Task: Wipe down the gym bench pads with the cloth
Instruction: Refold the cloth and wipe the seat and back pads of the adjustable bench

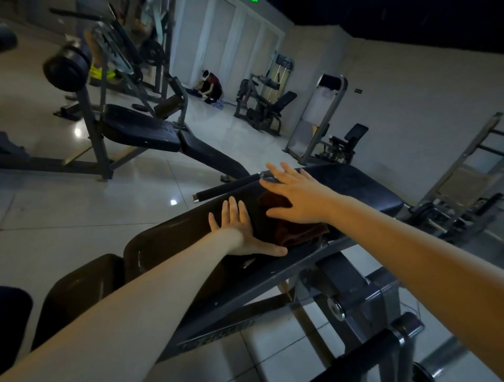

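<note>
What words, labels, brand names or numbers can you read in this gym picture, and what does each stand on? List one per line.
No text here can be read for certain.
Green lit sign above the doors: cut off by the top edge, unreadable.
Small dark plate on the far wall: too small to read.
Lettering on the bench frame: blurred, unreadable.

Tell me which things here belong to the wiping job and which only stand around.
Belong to the job: cloth under the right hand; bench pad, where the left hand rests flat; second pad beyond it.
Just around: other bench; weight plates; leg machine; crouching person.
</note>
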The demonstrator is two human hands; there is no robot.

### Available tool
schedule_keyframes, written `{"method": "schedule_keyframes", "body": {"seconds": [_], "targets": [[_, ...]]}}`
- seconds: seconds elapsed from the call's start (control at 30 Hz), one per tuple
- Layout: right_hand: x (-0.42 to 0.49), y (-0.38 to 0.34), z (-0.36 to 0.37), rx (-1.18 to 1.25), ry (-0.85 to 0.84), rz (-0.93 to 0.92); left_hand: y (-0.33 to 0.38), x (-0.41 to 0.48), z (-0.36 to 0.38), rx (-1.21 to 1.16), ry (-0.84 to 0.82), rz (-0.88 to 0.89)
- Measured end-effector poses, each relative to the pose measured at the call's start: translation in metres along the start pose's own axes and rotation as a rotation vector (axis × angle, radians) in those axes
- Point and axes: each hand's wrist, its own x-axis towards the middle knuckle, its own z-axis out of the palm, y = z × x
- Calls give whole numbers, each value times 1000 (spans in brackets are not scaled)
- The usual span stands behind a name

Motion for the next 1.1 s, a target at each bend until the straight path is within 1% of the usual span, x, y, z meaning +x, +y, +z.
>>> {"method": "schedule_keyframes", "body": {"seconds": [0.07, 0.13, 0.23, 0.3, 0.4, 0.47, 0.57, 0.67, 0.8, 0.87, 0.93, 1.0, 1.1], "targets": [[0, -7, 22, -48, 4, 8, -3, 2, 1, -36, 14, 35], [-1, -15, 42, -46, 74, 79, -5, 2, 1, -44, 24, 47], [1, -22, 46, -62, 129, 159, -4, 3, 1, -34, 24, 45], [0, -22, 40, -56, 75, 149, -4, 2, 2, -30, 33, 50], [-13, -16, 31, -2, -65, 83, -6, 2, 2, -42, 33, 58], [-22, -12, 30, 13, -95, 53, -7, 3, 2, -39, 28, 60], [-22, -13, 41, -15, -19, 49, -5, 8, 4, -18, 26, 52], [-3, -11, 52, -57, 68, 35, -5, 10, 4, -23, 11, 52], [54, 6, 61, -141, 5, -32, -9, 9, 3, -54, -20, 86], [81, 10, 64, -165, 12, -48, -10, 9, 2, -55, -30, 99], [94, 4, 57, -142, 46, -15, -11, 9, 2, -53, -29, 95], [98, -2, 49, -68, 84, 47, -11, 8, 1, -50, -16, 88], [90, -9, 44, -27, 89, 91, -9, 6, 1, -58, 4, 75]]}}
